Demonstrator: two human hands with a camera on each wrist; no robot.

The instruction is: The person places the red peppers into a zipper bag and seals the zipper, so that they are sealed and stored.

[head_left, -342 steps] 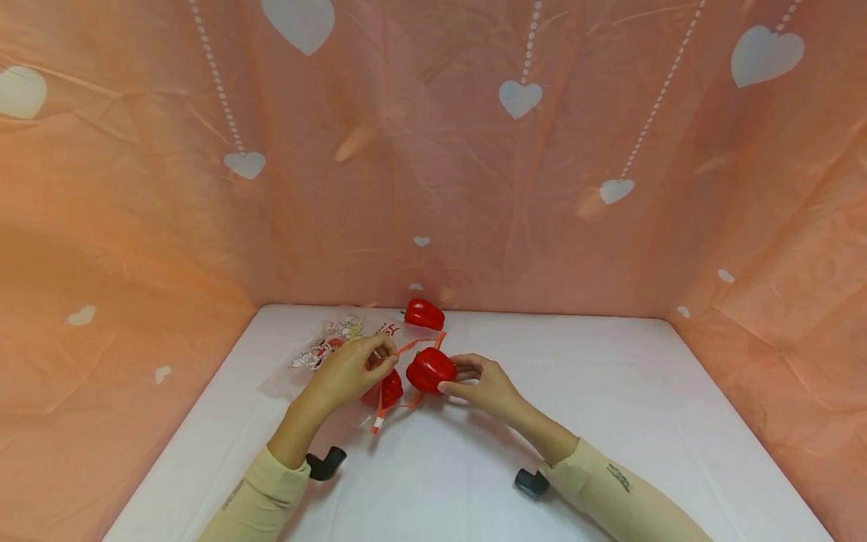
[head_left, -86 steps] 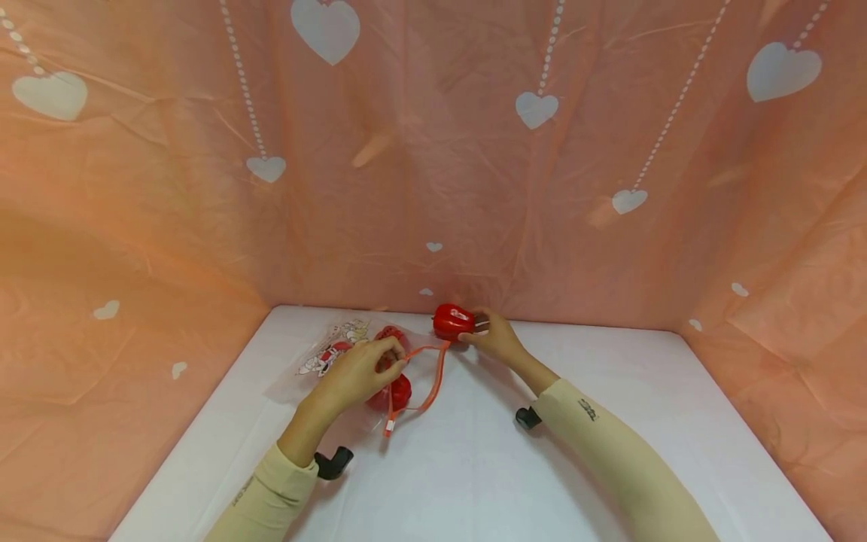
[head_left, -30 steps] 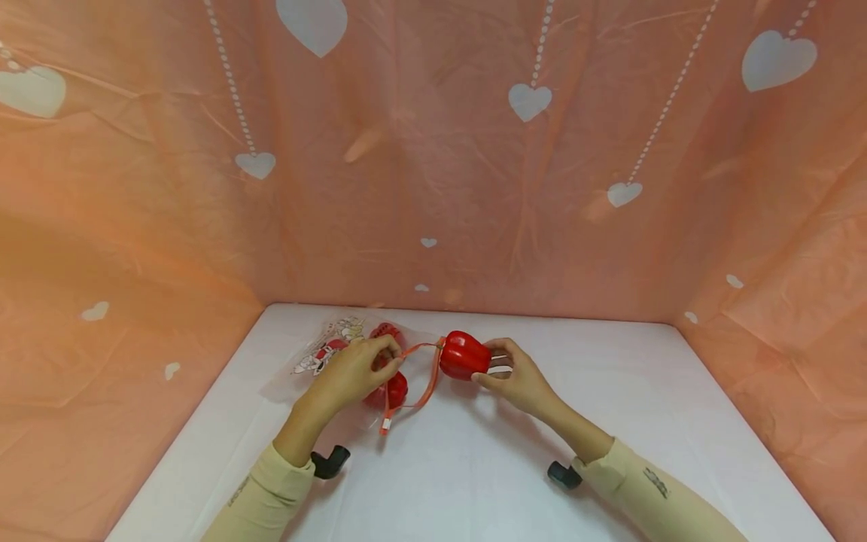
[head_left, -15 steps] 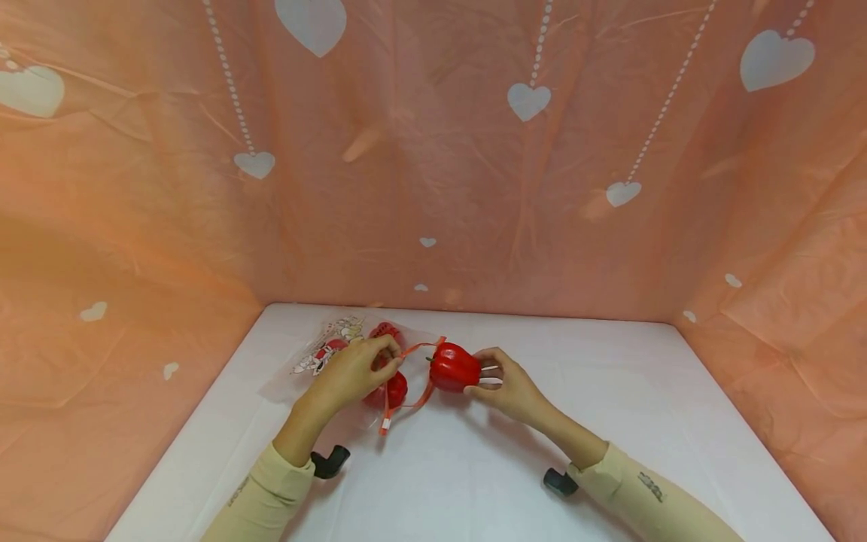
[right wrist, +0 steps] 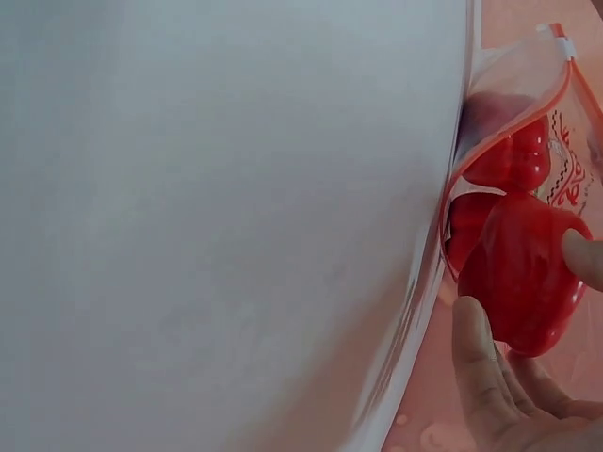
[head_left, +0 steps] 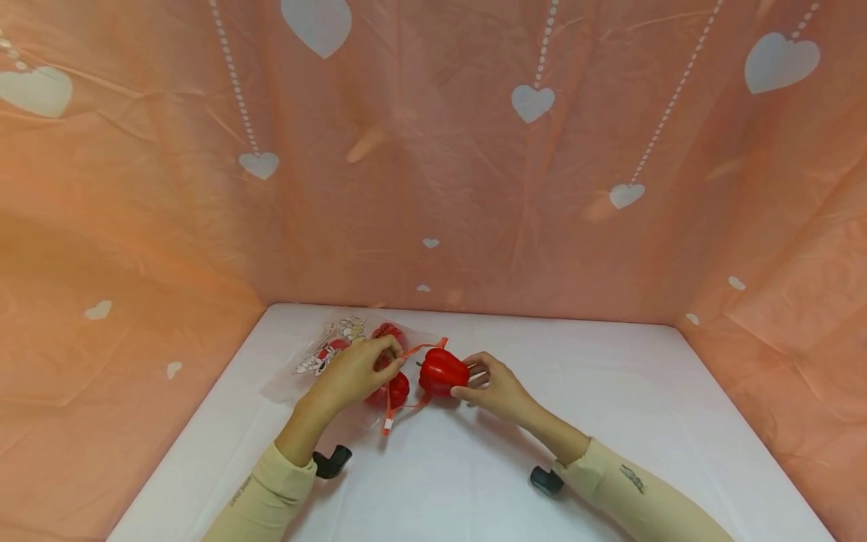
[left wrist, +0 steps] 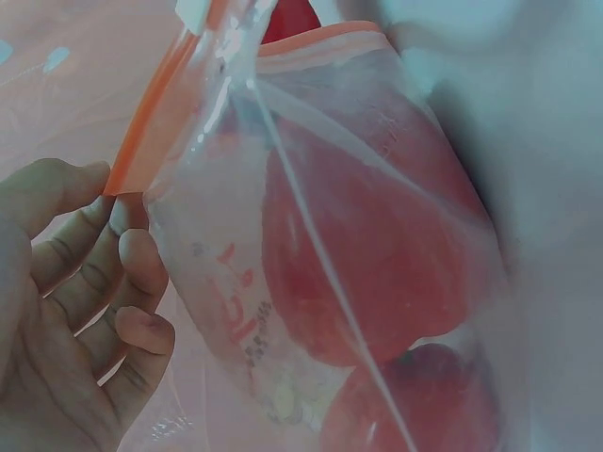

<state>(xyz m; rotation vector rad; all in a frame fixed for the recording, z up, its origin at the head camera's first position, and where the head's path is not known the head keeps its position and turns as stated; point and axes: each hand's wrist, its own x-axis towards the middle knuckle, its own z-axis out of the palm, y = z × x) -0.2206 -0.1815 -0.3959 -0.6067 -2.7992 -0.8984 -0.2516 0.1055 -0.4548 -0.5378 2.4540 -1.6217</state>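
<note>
Red lettering [right wrist: 570, 179] on the clear bag [head_left: 287, 384] was too small to read. The left hand [head_left: 355, 373] pinched its orange rim [left wrist: 151, 122], hiding part of the bag; the right hand [head_left: 497, 391] gripped a red pepper [head_left: 443, 373] at the bag's mouth. 2 more red things [head_left: 398, 390] lay inside the bag.

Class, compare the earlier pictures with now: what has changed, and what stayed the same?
The right hand let go of one glossy red bell pepper, now inside the clear plastic bag, then took a second red pepper from the back of the white table and brought it toward the person, to the bag's mouth. The left hand still holds the bag's orange rim.
</note>
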